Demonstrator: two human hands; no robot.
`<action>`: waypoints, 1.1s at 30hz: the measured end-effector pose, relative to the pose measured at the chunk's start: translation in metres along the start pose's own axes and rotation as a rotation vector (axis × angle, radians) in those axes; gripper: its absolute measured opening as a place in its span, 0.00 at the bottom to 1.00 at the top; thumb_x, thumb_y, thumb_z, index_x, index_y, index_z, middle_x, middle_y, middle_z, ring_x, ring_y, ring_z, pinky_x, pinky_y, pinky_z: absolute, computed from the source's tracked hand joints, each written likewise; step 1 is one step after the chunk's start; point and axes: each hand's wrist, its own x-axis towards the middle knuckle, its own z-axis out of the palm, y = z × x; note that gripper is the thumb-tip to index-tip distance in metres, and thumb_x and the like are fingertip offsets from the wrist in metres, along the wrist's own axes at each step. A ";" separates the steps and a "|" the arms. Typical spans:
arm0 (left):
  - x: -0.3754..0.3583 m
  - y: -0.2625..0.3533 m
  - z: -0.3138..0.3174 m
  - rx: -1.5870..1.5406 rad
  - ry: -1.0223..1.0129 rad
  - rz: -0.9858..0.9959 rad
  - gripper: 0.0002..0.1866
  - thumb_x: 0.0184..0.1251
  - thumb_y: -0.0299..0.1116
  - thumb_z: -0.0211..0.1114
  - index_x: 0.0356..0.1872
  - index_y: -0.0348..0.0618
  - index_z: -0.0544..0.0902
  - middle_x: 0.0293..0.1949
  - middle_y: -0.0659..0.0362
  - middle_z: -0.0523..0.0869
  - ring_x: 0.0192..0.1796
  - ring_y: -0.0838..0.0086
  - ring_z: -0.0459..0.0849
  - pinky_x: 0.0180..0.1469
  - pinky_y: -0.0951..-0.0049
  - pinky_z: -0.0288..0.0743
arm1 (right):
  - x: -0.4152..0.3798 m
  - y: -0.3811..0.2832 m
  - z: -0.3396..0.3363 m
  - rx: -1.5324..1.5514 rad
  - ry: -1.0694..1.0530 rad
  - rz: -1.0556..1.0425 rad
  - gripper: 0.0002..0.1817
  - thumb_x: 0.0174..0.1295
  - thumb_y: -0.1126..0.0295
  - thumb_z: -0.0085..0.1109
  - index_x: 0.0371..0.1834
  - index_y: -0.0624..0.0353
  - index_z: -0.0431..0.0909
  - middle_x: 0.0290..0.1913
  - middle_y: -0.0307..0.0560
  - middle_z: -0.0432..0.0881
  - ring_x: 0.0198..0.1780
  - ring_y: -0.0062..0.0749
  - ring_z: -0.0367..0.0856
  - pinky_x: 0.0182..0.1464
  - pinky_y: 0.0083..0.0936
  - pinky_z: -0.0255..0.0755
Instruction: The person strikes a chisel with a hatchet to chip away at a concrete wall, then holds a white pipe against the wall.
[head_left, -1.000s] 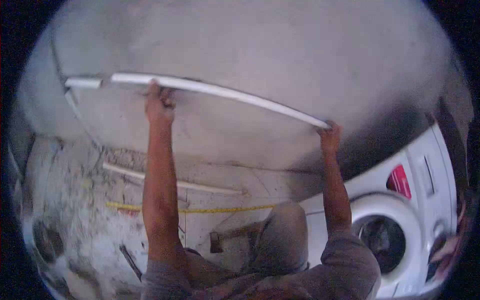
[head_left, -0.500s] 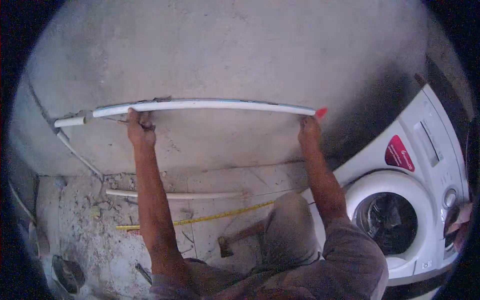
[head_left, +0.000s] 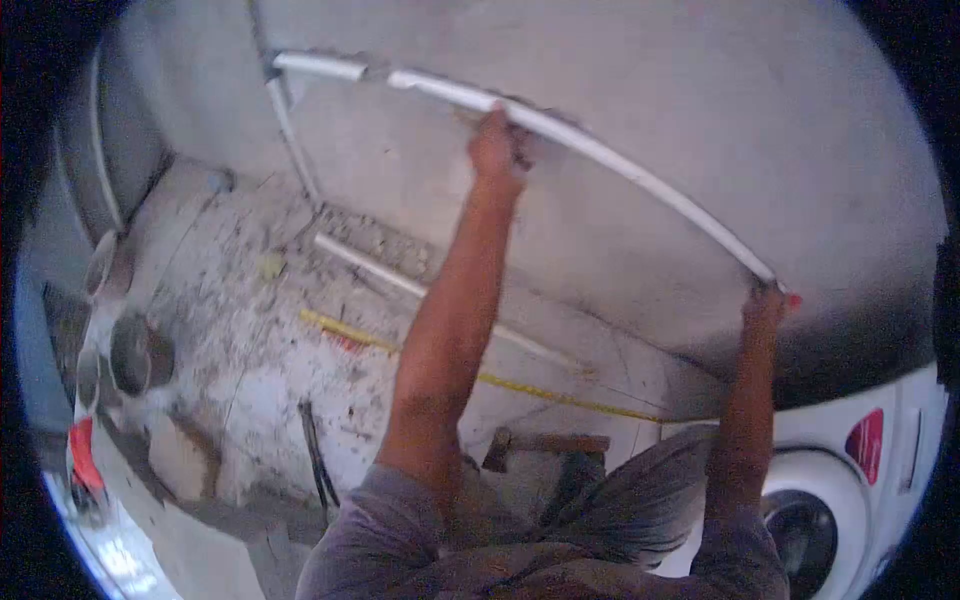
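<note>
A long white pipe (head_left: 640, 180) runs along the grey wall, sloping down to the right in the head view. My left hand (head_left: 496, 150) is closed at its underside, left of the middle, with the thumb against the pipe. Some of that hand's fingers are blurred. At the pipe's right end my right hand (head_left: 764, 305) grips it from below, beside a small red piece (head_left: 793, 300). A short white pipe piece (head_left: 320, 65) sits on the wall past the long pipe's left end, separated by a small gap.
Another pipe (head_left: 290, 135) goes down the wall to the floor. On the debris-strewn floor lie a loose white pipe (head_left: 370, 267), a yellow measuring tape (head_left: 540, 393) and a hatchet-like tool (head_left: 545, 442). A washing machine (head_left: 840, 480) stands right; buckets (head_left: 138, 352) stand left.
The view has swung left and tilted, bringing buckets and more floor into sight. Both hands stay on the long pipe at about the same places.
</note>
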 end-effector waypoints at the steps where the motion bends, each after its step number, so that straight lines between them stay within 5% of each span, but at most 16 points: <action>1: 0.011 -0.009 0.001 -0.100 0.071 0.074 0.14 0.55 0.42 0.54 0.37 0.44 0.71 0.26 0.60 0.74 0.25 0.74 0.72 0.16 0.72 0.58 | -0.031 -0.023 0.017 -0.891 -0.062 -0.233 0.18 0.57 0.66 0.44 0.46 0.66 0.63 0.46 0.50 0.68 0.48 0.36 0.67 0.47 0.30 0.63; 3: -0.002 -0.003 -0.001 -0.023 0.042 0.023 0.16 0.55 0.42 0.55 0.40 0.43 0.70 0.29 0.59 0.73 0.27 0.72 0.73 0.17 0.71 0.58 | -0.027 -0.020 0.005 -1.689 -0.133 -0.555 0.18 0.57 0.66 0.44 0.45 0.69 0.63 0.44 0.53 0.70 0.47 0.38 0.69 0.46 0.26 0.65; 5: -0.004 0.006 -0.001 -0.026 0.036 -0.012 0.16 0.54 0.40 0.56 0.41 0.43 0.69 0.29 0.58 0.73 0.28 0.72 0.73 0.17 0.71 0.59 | 0.067 0.028 -0.053 -1.600 -0.164 -0.613 0.18 0.57 0.66 0.44 0.44 0.70 0.64 0.43 0.54 0.72 0.45 0.39 0.70 0.45 0.25 0.65; 9: 0.000 0.001 0.003 0.042 0.135 0.052 0.13 0.56 0.42 0.53 0.32 0.43 0.71 0.23 0.59 0.73 0.20 0.74 0.69 0.15 0.72 0.60 | -0.003 -0.006 -0.022 -1.805 -0.131 -0.701 0.19 0.56 0.64 0.45 0.44 0.71 0.65 0.42 0.55 0.73 0.44 0.38 0.72 0.43 0.25 0.66; 14: 0.009 -0.012 0.000 -0.146 0.102 0.138 0.12 0.54 0.40 0.56 0.31 0.41 0.71 0.24 0.59 0.73 0.22 0.73 0.71 0.20 0.71 0.64 | 0.000 -0.009 -0.019 -1.258 -0.294 -0.619 0.19 0.57 0.64 0.44 0.46 0.68 0.66 0.39 0.56 0.75 0.42 0.39 0.73 0.44 0.26 0.65; 16: 0.007 -0.014 0.001 -0.218 0.055 0.157 0.12 0.54 0.40 0.56 0.31 0.42 0.71 0.24 0.59 0.74 0.23 0.72 0.71 0.22 0.70 0.65 | -0.065 -0.039 0.022 -1.856 -0.180 -0.481 0.19 0.58 0.65 0.42 0.48 0.67 0.65 0.40 0.57 0.74 0.42 0.40 0.73 0.46 0.26 0.63; 17: 0.004 -0.011 0.000 -0.198 0.073 0.126 0.12 0.54 0.38 0.56 0.34 0.42 0.71 0.28 0.59 0.74 0.27 0.71 0.73 0.22 0.70 0.64 | -0.061 -0.036 0.015 -1.904 -0.137 -0.501 0.19 0.58 0.64 0.42 0.48 0.67 0.65 0.41 0.57 0.74 0.43 0.40 0.72 0.47 0.27 0.63; 20: -0.005 -0.010 -0.005 -0.274 -0.061 0.071 0.13 0.54 0.37 0.55 0.39 0.42 0.71 0.32 0.58 0.75 0.34 0.69 0.74 0.24 0.67 0.64 | -0.026 -0.018 0.001 -1.589 -0.076 -0.539 0.20 0.57 0.63 0.44 0.49 0.64 0.63 0.44 0.56 0.71 0.45 0.41 0.70 0.48 0.30 0.62; 22: 0.000 -0.011 -0.006 -0.235 -0.063 -0.048 0.20 0.51 0.41 0.59 0.43 0.42 0.70 0.35 0.54 0.75 0.40 0.66 0.75 0.37 0.65 0.68 | -0.018 -0.011 -0.002 -1.269 -0.043 -0.480 0.21 0.56 0.62 0.45 0.50 0.63 0.62 0.46 0.55 0.69 0.46 0.41 0.69 0.49 0.31 0.61; 24: -0.018 0.005 0.000 -0.084 -0.060 -0.068 0.12 0.61 0.40 0.47 0.34 0.41 0.73 0.24 0.59 0.73 0.25 0.75 0.70 0.25 0.71 0.63 | -0.019 -0.007 0.002 -0.873 -0.013 -0.353 0.22 0.55 0.61 0.46 0.51 0.61 0.61 0.47 0.55 0.67 0.48 0.41 0.68 0.50 0.33 0.60; 28: -0.045 0.022 0.023 -0.085 0.169 -0.127 0.11 0.60 0.39 0.49 0.35 0.44 0.72 0.23 0.63 0.72 0.19 0.77 0.65 0.19 0.78 0.58 | -0.032 -0.013 0.011 -0.251 0.056 -0.135 0.24 0.54 0.60 0.48 0.53 0.58 0.58 0.51 0.54 0.63 0.50 0.41 0.66 0.51 0.36 0.59; 31: -0.018 -0.004 -0.001 0.016 -0.144 0.038 0.12 0.60 0.43 0.49 0.35 0.45 0.71 0.18 0.65 0.69 0.17 0.80 0.62 0.16 0.80 0.54 | -0.040 -0.020 0.016 0.020 0.086 -0.066 0.26 0.53 0.59 0.50 0.54 0.56 0.56 0.54 0.53 0.61 0.52 0.42 0.64 0.53 0.39 0.58; 33: -0.006 -0.009 0.002 -0.048 -0.035 -0.061 0.12 0.60 0.43 0.49 0.32 0.46 0.71 0.15 0.66 0.68 0.16 0.81 0.61 0.15 0.79 0.54 | -0.039 -0.023 0.022 0.124 0.093 -0.039 0.28 0.53 0.58 0.51 0.55 0.54 0.55 0.56 0.52 0.59 0.54 0.42 0.63 0.54 0.40 0.57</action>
